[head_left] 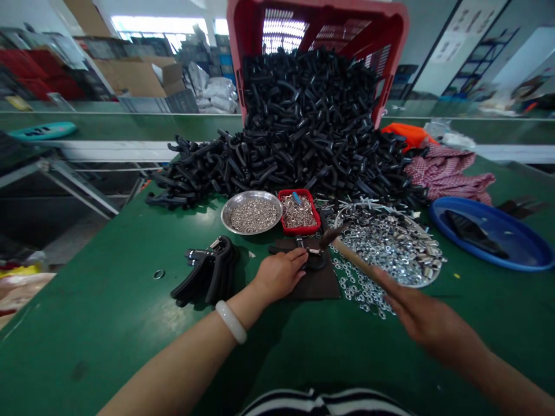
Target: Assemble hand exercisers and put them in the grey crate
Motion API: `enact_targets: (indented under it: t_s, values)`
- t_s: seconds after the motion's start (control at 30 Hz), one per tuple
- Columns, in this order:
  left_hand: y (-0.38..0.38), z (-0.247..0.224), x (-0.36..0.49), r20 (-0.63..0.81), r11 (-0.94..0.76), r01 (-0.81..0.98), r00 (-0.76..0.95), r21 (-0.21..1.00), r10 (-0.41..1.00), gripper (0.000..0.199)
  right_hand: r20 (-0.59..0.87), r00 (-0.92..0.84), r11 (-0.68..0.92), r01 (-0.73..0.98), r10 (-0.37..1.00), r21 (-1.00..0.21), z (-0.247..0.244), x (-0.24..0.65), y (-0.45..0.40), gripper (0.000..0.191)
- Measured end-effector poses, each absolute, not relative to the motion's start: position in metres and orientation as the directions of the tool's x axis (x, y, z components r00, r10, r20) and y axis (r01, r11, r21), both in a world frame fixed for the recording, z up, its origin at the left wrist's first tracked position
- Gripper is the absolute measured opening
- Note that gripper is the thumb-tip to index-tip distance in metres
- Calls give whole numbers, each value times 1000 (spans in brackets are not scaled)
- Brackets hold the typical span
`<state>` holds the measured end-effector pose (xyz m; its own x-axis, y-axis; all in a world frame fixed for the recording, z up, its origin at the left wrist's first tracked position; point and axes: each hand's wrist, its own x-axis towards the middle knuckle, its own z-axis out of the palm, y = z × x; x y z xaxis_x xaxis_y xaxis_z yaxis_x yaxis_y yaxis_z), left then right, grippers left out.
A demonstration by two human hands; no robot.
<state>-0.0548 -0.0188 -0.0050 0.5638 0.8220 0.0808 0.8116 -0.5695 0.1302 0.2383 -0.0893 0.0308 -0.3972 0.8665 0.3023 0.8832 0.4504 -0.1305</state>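
Hammer (358, 260) in clenched right hand (422, 315); left hand (280, 274) curled on handgrip (319, 264).

1 head-worn camera looks forward and down, near the hands (277, 276) and green table (99, 306).

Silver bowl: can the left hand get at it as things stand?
Likely yes: nothing visible blocks the left hand from the silver bowl, though that hand would first have to release the black part.

A factory workshop, shown by the heaped black handles (299, 138), red crate (318, 6) and loose metal washers (359, 289).
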Motion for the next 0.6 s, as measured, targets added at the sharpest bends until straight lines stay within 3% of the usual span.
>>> enact_targets:
  t_s: [0.07,0.13,0.23,0.33,0.4,0.53,0.6]
  values:
    - [-18,-5,-55,77,-571,810,566,134,821,42,136,-480,497,856,867,-143,33,241,-83,55]
    - [-17,-5,-57,77,-570,808,565,147,821,42,77,-466,472,865,881,-168,42,240,-79,52]
    - [-17,-7,-60,81,-557,802,553,215,829,47,206,-388,428,880,898,-207,57,228,-82,53]
    - [-16,-8,-64,86,-435,851,430,294,899,67,417,-308,423,879,855,-219,58,212,-91,57]
    - [-14,-9,-66,64,-344,884,341,317,938,74,447,-337,458,867,829,-196,48,204,-92,59]
    - [-11,-8,-67,-19,-284,897,309,338,951,71,192,-487,520,831,852,-197,33,201,-82,55]
    - [-9,-7,-67,-36,-275,898,306,343,951,70,194,-475,510,831,858,-223,35,200,-79,53]
